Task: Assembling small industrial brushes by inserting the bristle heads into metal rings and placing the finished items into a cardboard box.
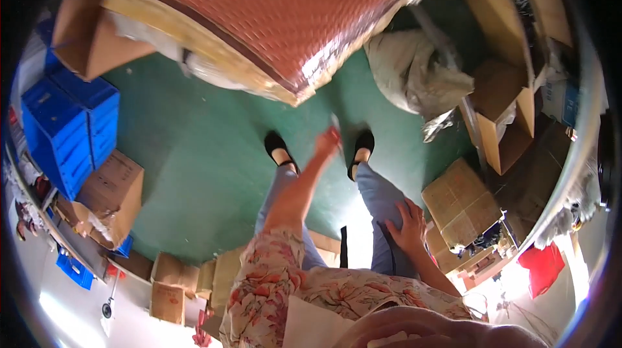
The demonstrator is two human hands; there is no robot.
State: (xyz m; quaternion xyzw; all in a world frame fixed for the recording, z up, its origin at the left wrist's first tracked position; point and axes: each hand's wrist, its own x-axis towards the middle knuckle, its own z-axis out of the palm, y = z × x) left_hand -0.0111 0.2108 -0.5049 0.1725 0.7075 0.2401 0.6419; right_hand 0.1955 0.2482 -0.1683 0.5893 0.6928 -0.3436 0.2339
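Note:
My left hand point(328, 143) reaches down in front of my legs, over the green floor. Motion smears its fingers, which look closed; a small, thin, pale thing point(335, 121) shows at their tips, too blurred to name. My right hand point(408, 225) lies on my right thigh near the knee, fingers spread, holding nothing. Ahead of my left hand is the near corner of a table-like surface point(272, 11) with a reddish-brown woven-looking cover and a yellowish edge. That hand is apart from it.
Blue crates point(68, 128) and a cardboard box point(113, 192) stand on the left. A pale sack point(414, 69) slumps on the floor at the far right. An open carton point(505, 115) and a taped box point(463, 202) are on my right. Black shoes point(275, 144) are on my feet.

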